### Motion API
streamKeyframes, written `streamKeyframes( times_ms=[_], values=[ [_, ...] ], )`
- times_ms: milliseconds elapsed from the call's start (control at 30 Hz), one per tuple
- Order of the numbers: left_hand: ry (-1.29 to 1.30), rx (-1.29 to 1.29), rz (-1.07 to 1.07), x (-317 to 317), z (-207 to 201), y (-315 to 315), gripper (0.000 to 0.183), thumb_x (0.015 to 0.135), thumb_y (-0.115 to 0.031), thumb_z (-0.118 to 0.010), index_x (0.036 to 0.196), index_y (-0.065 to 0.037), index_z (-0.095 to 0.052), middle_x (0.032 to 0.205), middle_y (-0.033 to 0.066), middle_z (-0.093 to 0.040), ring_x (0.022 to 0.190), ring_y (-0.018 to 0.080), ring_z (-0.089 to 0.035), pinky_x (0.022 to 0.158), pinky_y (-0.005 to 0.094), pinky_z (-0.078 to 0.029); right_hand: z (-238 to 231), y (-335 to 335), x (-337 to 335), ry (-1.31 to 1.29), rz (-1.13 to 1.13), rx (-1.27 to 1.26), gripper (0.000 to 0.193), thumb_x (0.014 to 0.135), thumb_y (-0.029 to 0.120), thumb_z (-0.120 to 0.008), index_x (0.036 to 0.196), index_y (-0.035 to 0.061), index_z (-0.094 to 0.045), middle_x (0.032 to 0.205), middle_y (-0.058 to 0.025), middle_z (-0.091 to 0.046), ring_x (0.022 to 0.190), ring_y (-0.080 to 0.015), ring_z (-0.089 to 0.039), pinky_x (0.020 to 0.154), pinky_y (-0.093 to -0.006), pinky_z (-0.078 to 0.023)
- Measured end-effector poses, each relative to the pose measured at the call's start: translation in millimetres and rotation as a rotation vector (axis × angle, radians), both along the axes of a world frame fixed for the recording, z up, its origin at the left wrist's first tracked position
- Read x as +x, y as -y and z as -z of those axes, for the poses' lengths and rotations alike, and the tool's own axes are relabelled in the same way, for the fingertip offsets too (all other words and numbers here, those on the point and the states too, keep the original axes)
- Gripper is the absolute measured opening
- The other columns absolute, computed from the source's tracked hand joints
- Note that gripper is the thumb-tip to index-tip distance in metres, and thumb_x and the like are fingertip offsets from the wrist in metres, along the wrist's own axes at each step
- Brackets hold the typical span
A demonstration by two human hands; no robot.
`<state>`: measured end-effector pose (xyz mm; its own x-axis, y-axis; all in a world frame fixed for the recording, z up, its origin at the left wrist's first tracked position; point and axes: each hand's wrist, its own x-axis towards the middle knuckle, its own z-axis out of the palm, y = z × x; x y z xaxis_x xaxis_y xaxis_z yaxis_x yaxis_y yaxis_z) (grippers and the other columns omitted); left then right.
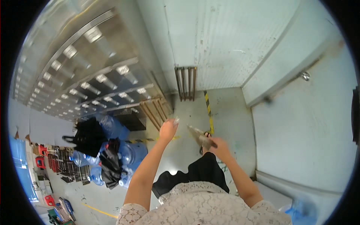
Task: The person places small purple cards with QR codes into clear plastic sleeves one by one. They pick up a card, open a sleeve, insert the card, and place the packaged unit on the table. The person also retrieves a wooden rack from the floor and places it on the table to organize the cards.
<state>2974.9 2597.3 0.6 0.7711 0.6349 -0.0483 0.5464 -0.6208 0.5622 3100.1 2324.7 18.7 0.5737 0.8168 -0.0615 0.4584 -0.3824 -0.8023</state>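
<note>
My left hand point(168, 130) is raised in front of me, its fingers closed. At its fingertips shows a small pale, shiny bit point(176, 121) too small to name. My right hand point(222, 149) grips a flat greyish piece point(198, 135) with a dark end by the fingers. That piece points away to the upper left, toward my left hand, and is smeared by motion, so its kind is unclear. The two hands are apart. Below the right hand, one of my feet in a dark sandal point(207, 135) partly shows on the floor.
Metal lockers point(105, 67) line the left side. Large blue water bottles point(133, 152) and black bags point(90, 137) stand below them. Two slatted racks point(185, 84) lean ahead, against wall and lockers. A door point(300, 123) with a round knob is at the right. Yellow-black tape point(207, 105) marks the floor.
</note>
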Motion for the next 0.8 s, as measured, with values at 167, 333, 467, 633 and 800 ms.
streamKeyframes(
  times_ms=[167, 333, 467, 633, 800],
  values=[
    [-0.223, 0.170, -0.007, 169, 54, -112, 0.019, 0.086, -0.019, -0.056, 0.099, -0.005, -0.055, 0.103, 0.0162, -0.055, 0.088, 0.0357, -0.061, 0.072, 0.0454, -0.051, 48, -48, 90, -0.037, -0.114, -0.111, 0.038, 0.070, 0.005, -0.064, 0.108, 0.0074, -0.061, 0.102, -0.0128, -0.061, 0.096, -0.0329, -0.056, 0.084, -0.0439, -0.042],
    [-0.376, 0.336, 0.005, 320, 110, -193, 0.021, 0.085, -0.008, -0.052, 0.105, -0.004, -0.051, 0.109, 0.0134, -0.053, 0.085, 0.0319, -0.063, 0.070, 0.0407, -0.053, 85, -53, 157, -0.107, -0.105, -0.243, 0.041, 0.070, 0.005, -0.066, 0.110, 0.0079, -0.059, 0.095, -0.0117, -0.059, 0.091, -0.0321, -0.055, 0.080, -0.0438, -0.042],
    [-0.411, 0.508, 0.104, 384, 162, -240, 0.026, 0.083, -0.005, -0.052, 0.109, -0.006, -0.050, 0.114, 0.0126, -0.052, 0.083, 0.0285, -0.065, 0.069, 0.0394, -0.054, 100, -58, 201, -0.144, -0.017, -0.314, 0.042, 0.069, 0.003, -0.066, 0.109, 0.0081, -0.059, 0.094, -0.0112, -0.059, 0.091, -0.0319, -0.055, 0.081, -0.0438, -0.041],
    [-0.495, 0.521, 0.253, 395, 187, -255, 0.031, 0.080, -0.002, -0.055, 0.110, -0.008, -0.050, 0.105, 0.0144, -0.052, 0.079, 0.0292, -0.064, 0.066, 0.0404, -0.053, 109, -50, 224, -0.158, 0.148, -0.419, 0.044, 0.066, 0.000, -0.066, 0.109, 0.0076, -0.059, 0.094, -0.0125, -0.058, 0.091, -0.0341, -0.054, 0.081, -0.0433, -0.042],
    [-0.599, 0.338, 0.618, 369, 185, -240, 0.034, 0.077, 0.000, -0.055, 0.108, -0.011, -0.048, 0.102, 0.0165, -0.055, 0.082, 0.0370, -0.061, 0.064, 0.0453, -0.050, 117, -33, 229, -0.202, 0.259, -0.487, 0.045, 0.065, -0.001, -0.066, 0.109, 0.0074, -0.059, 0.096, -0.0142, -0.058, 0.092, -0.0357, -0.053, 0.082, -0.0435, -0.043]
  ],
)
